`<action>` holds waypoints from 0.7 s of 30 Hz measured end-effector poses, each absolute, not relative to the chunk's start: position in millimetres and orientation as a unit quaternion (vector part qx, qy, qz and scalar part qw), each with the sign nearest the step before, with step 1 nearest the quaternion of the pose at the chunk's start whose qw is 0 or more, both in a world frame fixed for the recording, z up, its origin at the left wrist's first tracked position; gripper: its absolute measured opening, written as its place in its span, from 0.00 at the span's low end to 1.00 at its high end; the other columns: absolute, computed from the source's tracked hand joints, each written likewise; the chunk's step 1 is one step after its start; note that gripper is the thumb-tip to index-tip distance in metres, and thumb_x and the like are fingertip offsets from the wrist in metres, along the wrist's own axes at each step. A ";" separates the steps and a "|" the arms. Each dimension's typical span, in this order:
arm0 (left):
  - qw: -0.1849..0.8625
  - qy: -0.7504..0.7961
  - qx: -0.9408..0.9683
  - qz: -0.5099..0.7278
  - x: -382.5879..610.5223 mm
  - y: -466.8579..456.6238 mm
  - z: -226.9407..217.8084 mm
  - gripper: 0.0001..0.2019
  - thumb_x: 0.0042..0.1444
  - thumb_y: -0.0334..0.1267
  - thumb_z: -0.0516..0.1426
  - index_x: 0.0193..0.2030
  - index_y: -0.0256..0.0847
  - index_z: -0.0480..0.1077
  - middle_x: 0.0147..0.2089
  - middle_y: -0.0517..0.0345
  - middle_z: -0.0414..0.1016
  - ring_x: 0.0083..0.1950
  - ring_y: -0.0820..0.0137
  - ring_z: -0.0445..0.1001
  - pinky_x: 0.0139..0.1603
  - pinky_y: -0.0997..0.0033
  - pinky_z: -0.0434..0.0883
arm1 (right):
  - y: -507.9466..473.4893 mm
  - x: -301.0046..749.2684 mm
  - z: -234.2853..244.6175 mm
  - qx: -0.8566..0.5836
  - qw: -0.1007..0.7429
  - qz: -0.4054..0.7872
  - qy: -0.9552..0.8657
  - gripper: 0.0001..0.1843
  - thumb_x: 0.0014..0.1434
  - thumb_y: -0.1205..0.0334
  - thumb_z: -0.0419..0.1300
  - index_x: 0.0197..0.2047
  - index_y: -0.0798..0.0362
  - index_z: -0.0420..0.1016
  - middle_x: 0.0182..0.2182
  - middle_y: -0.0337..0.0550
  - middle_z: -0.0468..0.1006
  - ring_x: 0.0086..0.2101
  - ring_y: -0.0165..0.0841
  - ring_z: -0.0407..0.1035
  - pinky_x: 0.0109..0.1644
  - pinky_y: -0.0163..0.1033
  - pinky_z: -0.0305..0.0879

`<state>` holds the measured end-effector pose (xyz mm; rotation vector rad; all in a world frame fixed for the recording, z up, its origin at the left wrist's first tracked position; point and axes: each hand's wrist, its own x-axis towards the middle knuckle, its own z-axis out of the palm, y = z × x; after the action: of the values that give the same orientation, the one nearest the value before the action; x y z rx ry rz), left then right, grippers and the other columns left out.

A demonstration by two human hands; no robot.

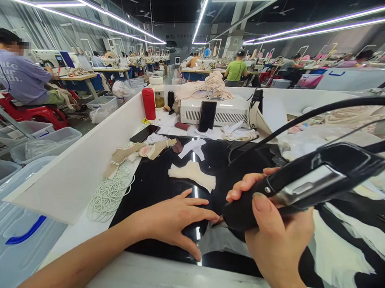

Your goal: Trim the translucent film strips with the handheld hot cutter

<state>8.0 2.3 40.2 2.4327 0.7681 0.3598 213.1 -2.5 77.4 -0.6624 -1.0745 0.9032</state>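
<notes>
A sheer piece (227, 241) is laid on the black mat (151, 185) near the front of the desk (158, 274), between the two hands, with its left end by the tip of the tool (310, 186). The tool is clasped by the right hand (279, 240), its dark body wrapped by fingers and thumb. The left hand (177, 214) is held with its fingers spread and nothing grasped; its index fingertip is placed right at the tool's tip, and whether the two touch cannot be told. The sheer piece is best pressed flat by fingers set just clear of the tip, since so thin a layer would probably pucker if dragged. The tool should be guided slowly, at an even tilt, with enough slack left in its cable (364, 100). The ivory piece (192, 174) ahead, the pale pieces (337, 250) at the right and the coiled cord (111, 195) at the left are better left untouched.
</notes>
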 end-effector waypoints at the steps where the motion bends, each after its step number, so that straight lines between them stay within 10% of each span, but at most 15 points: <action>1: 0.279 0.288 0.906 0.134 8.3 1.8 40.2 0.38 0.62 0.48 0.72 0.74 0.48 0.64 0.66 0.49 0.80 0.81 0.49 0.61 0.78 0.22 0.49 | -2.6 212.8 77.0 -0.296 0.715 0.406 -0.487 0.21 0.61 0.55 0.75 0.52 0.45 0.72 0.35 0.34 0.79 0.29 0.33 0.76 0.33 0.42 0.78; 21: 0.338 0.307 0.884 0.104 10.4 1.2 44.7 0.47 0.58 0.60 0.72 0.79 0.53 0.60 0.75 0.49 0.71 0.83 0.47 0.55 0.81 0.27 0.33 | -3.1 208.7 70.8 -0.281 0.723 0.395 -0.492 0.18 0.64 0.59 0.73 0.53 0.45 0.73 0.35 0.34 0.79 0.30 0.32 0.76 0.36 0.42 0.78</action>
<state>10.4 1.2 44.7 2.3033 0.7991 0.2715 208.7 -3.1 70.8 -0.6210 -1.0869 0.8718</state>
